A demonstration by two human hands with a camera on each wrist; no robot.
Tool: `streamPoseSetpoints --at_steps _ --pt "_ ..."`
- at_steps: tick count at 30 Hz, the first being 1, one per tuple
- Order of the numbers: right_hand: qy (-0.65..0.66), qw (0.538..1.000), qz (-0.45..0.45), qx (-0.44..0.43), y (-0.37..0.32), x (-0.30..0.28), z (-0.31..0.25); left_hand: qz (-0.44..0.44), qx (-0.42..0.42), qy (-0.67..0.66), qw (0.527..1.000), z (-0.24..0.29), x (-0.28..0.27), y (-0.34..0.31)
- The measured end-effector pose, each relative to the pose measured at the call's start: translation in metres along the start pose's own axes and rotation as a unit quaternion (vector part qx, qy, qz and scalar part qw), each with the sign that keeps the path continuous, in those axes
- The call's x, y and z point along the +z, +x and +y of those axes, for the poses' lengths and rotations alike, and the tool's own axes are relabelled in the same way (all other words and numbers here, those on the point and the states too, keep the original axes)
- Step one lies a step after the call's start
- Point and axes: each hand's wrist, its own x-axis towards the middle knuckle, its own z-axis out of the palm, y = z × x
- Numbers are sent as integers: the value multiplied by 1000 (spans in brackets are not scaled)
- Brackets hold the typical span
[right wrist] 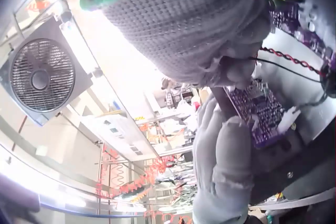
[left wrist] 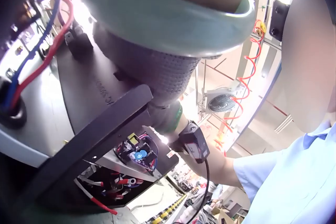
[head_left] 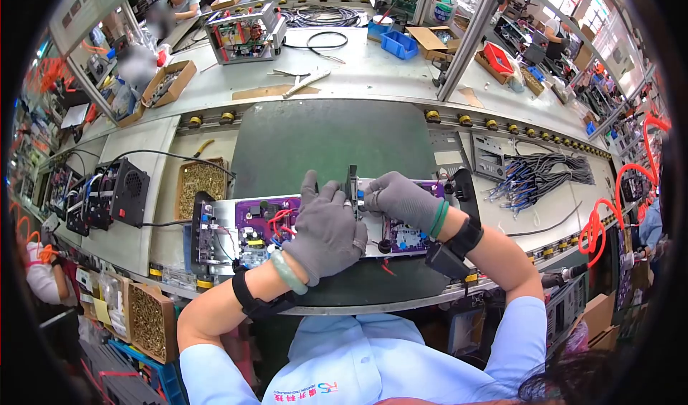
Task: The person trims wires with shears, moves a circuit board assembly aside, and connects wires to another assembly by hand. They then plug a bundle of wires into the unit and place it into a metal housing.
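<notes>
A long metal chassis [head_left: 223, 215] with purple circuit boards [head_left: 251, 215] lies crosswise before the person. The gloved left hand [head_left: 326, 226] rests over its middle, fingers extended toward a dark upright board [head_left: 352, 181]. The gloved right hand [head_left: 405, 201] has curled fingers at that board's right side, pinching its edge. In the right wrist view, the right hand [right wrist: 189, 29] is bunched at the top of the upright board [right wrist: 257, 111], and the left hand [right wrist: 226, 166] lies alongside. The left wrist view shows the left glove [left wrist: 152, 71] behind a bracelet; its fingertips are hidden.
A green mat [head_left: 330, 140] lies beneath and behind the chassis. To the left are a box of screws [head_left: 201, 186] and a black cabled unit [head_left: 129, 194]. Bundled cables [head_left: 537, 179] and a metal bracket [head_left: 487, 158] lie right. A roller rail [head_left: 502, 126] runs behind.
</notes>
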Motion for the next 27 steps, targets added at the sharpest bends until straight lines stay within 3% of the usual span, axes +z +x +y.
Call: streamPoseSetpoints --at_steps 2,5,7,8,10,12,13,14,16,18,20,21,22,25,27 --pt "-38 998 24 -36 -10 5 -2 5 -5 -19 1000 1 0 1" --pt "-107 982 118 -99 -18 8 7 99 0 -43 994 -2 14 -6" --pt "-126 956 180 -195 -19 19 24 245 66 -75 964 -5 0 -31" --pt "-100 970 162 -154 -27 23 15 284 69 -69 954 -10 -14 -52" --pt "-34 986 126 -106 -32 29 9 397 -33 -50 916 -33 -30 -102" --pt "-112 962 152 -199 -17 18 36 446 -211 -26 869 -70 -15 -151" --pt "-151 950 157 -225 -19 20 31 439 -299 -16 847 -83 -1 -174" --pt "-154 951 145 -228 -21 22 27 433 -296 -66 849 -105 33 -196" --pt "-113 954 157 -228 -23 28 21 326 -337 -272 841 -120 110 -215" --pt "-97 962 147 -208 -27 29 17 356 -394 -365 765 -86 79 -199" --pt "-112 969 161 -152 -41 34 -1 306 -448 -394 742 -77 83 -198" --pt "-224 934 181 -210 -34 14 26 387 -389 -382 744 -70 101 -190" --pt "-234 934 176 -208 -37 2 36 465 -328 -364 738 -66 117 -181" --pt "-216 948 189 -136 -50 -18 45 468 -309 -255 788 -42 86 -170" --pt "-242 935 191 -176 -55 -40 69 412 -318 -244 819 -30 92 -174"
